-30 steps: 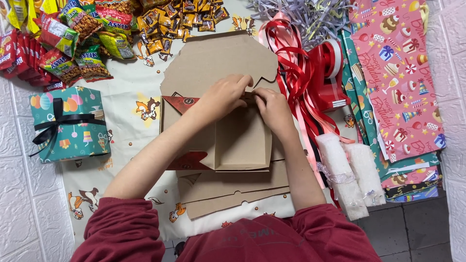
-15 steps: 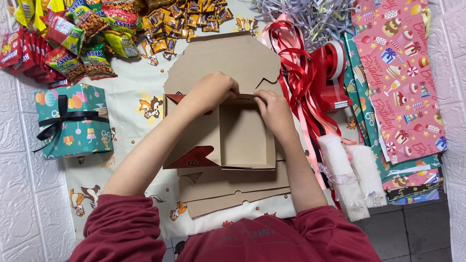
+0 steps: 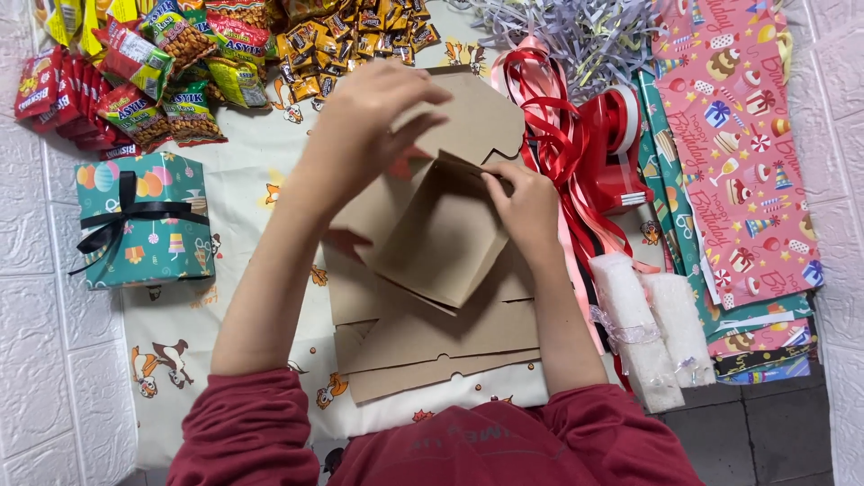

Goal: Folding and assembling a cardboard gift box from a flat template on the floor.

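1. A pale cloth printed with cartoon squirrels [image 3: 243, 211] covers the middle of the white tiled floor, and everything else lies on it or along its edges.
2. A spread of pink and teal wrapping-paper sheets with party prints [image 3: 742, 144] lies along the right side.
3. A stack of flat brown cardboard box blanks [image 3: 441, 346] sits in the centre, just in front of the person's dark red sleeves.
4. A half-folded brown cardboard box [image 3: 445, 238] is lifted and tilted above that stack, its open side facing up and its far flap raised.
5. A teal wrapped gift box tied with a black ribbon bow [image 3: 144, 220] stands to the left, well apart from the hands.
6. A heap of bright snack packets [image 3: 180, 63] fills the top left corner.
7. A tangle of red and pink ribbon beside a red ribbon spool [image 3: 594, 148] lies just right of the box.
8. Two white foam rolls [image 3: 652, 328] rest near the right forearm.
9. The left hand [image 3: 369, 126] pinches the box's raised far wall near a red-printed corner, fingers closed on the card.
10. The right hand [image 3: 526, 202] grips the box's right edge, thumb and fingers narrow on the card.
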